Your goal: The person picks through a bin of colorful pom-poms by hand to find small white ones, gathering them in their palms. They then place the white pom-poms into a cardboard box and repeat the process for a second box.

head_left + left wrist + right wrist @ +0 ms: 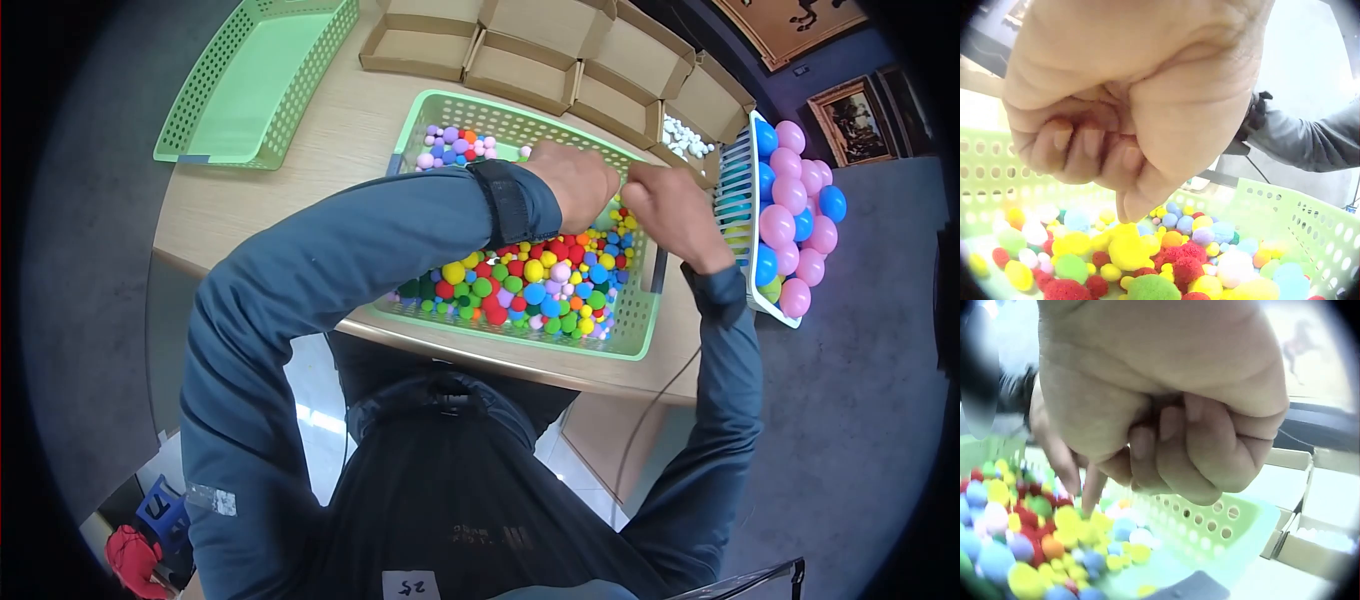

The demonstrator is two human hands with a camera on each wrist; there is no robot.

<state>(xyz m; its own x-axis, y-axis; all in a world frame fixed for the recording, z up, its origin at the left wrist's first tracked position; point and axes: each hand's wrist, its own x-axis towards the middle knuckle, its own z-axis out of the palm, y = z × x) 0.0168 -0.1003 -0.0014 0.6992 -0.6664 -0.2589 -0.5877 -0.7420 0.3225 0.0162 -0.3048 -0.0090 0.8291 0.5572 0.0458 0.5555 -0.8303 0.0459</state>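
Both hands are over the right part of a green perforated basket (pixel 640 335) of coloured pom-poms (pixel 497 290). The left hand (pixel 575 182) bends down near the far side, knuckles up. In the left wrist view its fingers (pixel 1090 147) curl toward the palm, and a fingertip points down just above yellow pom-poms (pixel 1125 247). The right hand (pixel 680 215) is close beside it, over the right rim. In the right wrist view the right hand (pixel 1166 400) has its fingers curled in. Nothing shows in either hand; the insides of the palms are hidden.
A second green basket (pixel 235 95) stands at the back left. Cardboard trays (pixel 525 70) line the back, one holding white pieces (pixel 685 138). Right of the basket, a white rack (pixel 735 190) carries pink and blue balloons (pixel 788 192). A cable hangs at the front right edge.
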